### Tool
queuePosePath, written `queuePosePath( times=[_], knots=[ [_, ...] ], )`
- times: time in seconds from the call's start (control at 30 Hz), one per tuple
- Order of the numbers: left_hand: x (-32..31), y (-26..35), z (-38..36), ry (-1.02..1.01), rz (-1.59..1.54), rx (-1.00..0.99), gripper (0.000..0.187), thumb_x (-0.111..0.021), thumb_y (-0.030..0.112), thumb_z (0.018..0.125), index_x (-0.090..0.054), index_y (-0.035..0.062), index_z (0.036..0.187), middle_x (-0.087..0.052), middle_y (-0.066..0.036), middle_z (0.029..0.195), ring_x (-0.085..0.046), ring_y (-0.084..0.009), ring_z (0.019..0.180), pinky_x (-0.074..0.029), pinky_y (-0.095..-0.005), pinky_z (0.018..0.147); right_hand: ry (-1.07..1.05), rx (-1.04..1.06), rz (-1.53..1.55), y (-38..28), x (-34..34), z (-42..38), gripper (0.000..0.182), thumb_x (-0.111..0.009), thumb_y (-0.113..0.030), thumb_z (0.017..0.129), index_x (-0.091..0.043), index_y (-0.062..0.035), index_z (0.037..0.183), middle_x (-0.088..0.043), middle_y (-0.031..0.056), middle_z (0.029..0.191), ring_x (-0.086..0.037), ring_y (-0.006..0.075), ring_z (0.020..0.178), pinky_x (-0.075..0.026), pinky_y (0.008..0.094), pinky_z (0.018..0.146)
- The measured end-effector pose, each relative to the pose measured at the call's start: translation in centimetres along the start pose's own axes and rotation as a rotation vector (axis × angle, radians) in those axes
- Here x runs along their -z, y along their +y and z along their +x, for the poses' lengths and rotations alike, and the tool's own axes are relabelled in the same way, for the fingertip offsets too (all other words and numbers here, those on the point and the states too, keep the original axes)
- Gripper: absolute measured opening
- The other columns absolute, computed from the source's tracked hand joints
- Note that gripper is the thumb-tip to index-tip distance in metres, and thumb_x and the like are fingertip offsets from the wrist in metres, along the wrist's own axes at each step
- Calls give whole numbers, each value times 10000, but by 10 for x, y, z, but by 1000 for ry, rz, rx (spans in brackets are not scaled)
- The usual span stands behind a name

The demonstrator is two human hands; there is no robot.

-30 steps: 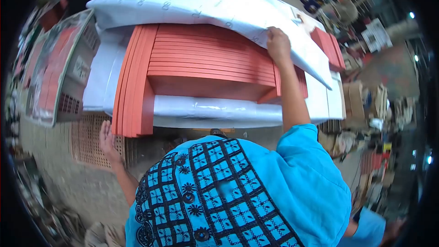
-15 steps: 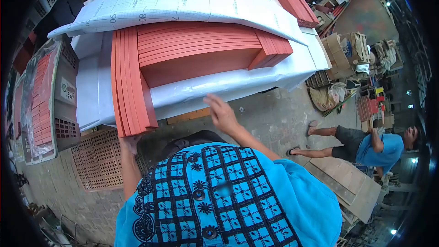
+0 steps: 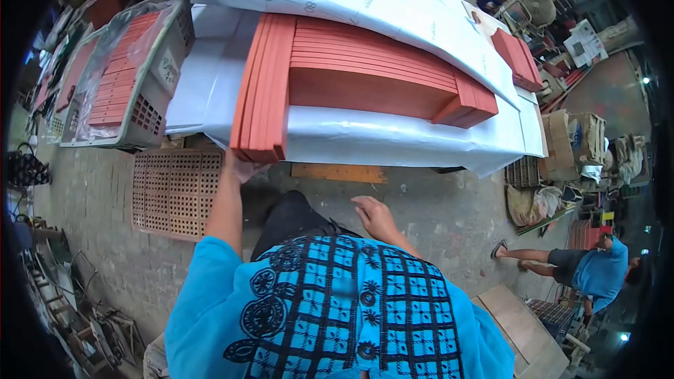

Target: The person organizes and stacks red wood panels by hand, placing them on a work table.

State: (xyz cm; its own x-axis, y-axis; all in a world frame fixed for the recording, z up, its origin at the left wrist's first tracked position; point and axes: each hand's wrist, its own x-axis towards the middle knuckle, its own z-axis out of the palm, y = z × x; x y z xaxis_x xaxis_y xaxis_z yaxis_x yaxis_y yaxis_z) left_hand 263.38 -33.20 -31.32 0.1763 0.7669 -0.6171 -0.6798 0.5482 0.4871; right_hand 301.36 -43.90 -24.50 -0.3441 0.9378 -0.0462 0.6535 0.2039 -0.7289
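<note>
Red-painted boards (image 3: 372,56) lie side by side on the table covered in white sheeting (image 3: 344,130). A bundle of long red pieces (image 3: 263,88) crosses their left end and juts over the table's front edge. Beneath the near end of that bundle is my left hand (image 3: 246,167), its fingers mostly hidden by the red pieces and the edge. My right hand (image 3: 375,216) hangs in front of the table, fingers apart, touching nothing. Shorter red pieces (image 3: 467,102) sit at the right end of the boards. A printed white sheet (image 3: 337,0) partly covers the back of the boards.
At the left stands a grey crate (image 3: 158,74) with red slats in plastic. A perforated brown crate (image 3: 175,193) is on the floor below it. Another red stack (image 3: 516,60) lies at the table's right end. A person in blue (image 3: 600,274) is at the right, near cardboard boxes (image 3: 562,137).
The view has swung, so the table and crates appear farther right. My right hand has drawn back from the table edge. The person at the right has turned and changed stance.
</note>
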Motion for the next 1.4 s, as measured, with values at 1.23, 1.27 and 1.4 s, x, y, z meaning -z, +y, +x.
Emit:
queuePosePath(
  times=[1.23, 1.27, 1.4],
  knots=[
    [-23, 29, -65, -764, -119, 74, 756, -359, 625, 876, -268, 111, 1424, -343, -102, 1428, -345, -276, 1299, -273, -420, 1076, 142, -513, -105, -280, -94, 204, 1023, -730, -316, 632, -151, -139, 1456, 1, 270, 1485, -209, 475, 1304, -295, 610, 981],
    [-23, 36, -70, -728, -72, 10, 745, -361, 613, 882, -265, 114, 1426, -337, -98, 1434, -344, -267, 1301, -264, -411, 1082, 144, -527, -138, -281, -92, 211, 1027, -735, -328, 630, -153, -150, 1457, -2, 268, 1485, -218, 475, 1301, -295, 604, 988],
    [37, -6, -1, -663, -382, 121, 654, -395, 544, 899, -327, 121, 1393, -387, -107, 1400, -381, -279, 1281, -286, -445, 1079, 216, -488, -239, -261, -97, 252, 1064, -755, -343, 629, -127, -136, 1462, -11, 245, 1493, -240, 458, 1291, -324, 615, 953]
  ],
)
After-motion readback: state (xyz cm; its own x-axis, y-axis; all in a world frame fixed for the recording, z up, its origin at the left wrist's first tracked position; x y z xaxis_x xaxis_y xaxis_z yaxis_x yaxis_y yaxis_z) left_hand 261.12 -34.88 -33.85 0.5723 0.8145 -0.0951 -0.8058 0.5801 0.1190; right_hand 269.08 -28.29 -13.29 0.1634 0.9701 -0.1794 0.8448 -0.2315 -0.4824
